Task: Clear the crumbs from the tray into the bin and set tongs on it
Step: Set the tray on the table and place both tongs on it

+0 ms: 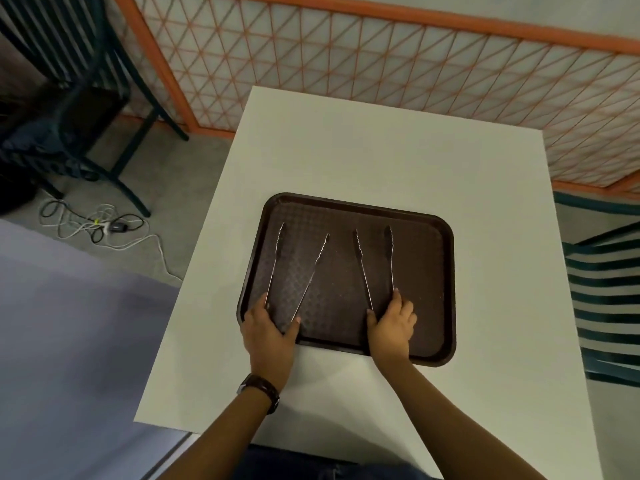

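Both hands grasp tongs at the hinge end. The left hand has its fingers curled around the closed end of the left tongs, and the right hand holds the right tongs the same way, thumb on one arm and fingers on the other. Each pair lies with its toothed tips pointing toward the far edge of the desk, arms spread in a V, the left pair spread wider.

Under them sits a dark brown tray, roughly at the middle of the white desk and a little toward the near edge. The tongs look to be resting on its textured surface, though the tips may be just clear of it. A few pale specks show on the tray floor, so some crumbs may remain. No bin is in view.

By my reading the placing step is almost done; only the letting go is left. The risks are small ones. Releasing while the arms are squeezed could let a pair spring open and skid, perhaps knocking the other. Pulling the hands back across the near rim could drag the tray toward the near edge of the desk.
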A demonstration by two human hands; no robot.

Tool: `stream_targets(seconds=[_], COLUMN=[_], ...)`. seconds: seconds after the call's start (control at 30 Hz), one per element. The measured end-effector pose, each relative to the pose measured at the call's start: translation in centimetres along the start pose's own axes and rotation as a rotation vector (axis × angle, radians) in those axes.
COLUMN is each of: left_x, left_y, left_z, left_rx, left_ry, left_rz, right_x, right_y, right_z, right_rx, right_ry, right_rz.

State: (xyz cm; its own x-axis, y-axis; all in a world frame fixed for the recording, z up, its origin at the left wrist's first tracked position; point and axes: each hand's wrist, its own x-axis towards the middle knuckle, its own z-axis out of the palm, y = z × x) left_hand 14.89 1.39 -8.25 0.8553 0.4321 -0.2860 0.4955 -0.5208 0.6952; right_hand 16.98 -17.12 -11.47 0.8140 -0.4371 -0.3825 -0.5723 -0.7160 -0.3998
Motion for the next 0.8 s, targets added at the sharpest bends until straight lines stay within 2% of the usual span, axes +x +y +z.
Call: stream_targets(seconds=[0.4, 0.8], left_x=[0.4, 0.7], left_y=[-0.3, -0.4], left_z=[0.1, 1.0], left_rx=[0.001, 0.012], left_ry=[-0.010, -0.026], left_rz=[-0.045, -0.072], right_x=[-1.3, -1.0], right_y=[-2.6, -2.2], right_z=[1.9, 1.4], right_rx=[0.113, 0.108], right_ry=[0.077, 0.073], right_rz=[0.148, 0.160])
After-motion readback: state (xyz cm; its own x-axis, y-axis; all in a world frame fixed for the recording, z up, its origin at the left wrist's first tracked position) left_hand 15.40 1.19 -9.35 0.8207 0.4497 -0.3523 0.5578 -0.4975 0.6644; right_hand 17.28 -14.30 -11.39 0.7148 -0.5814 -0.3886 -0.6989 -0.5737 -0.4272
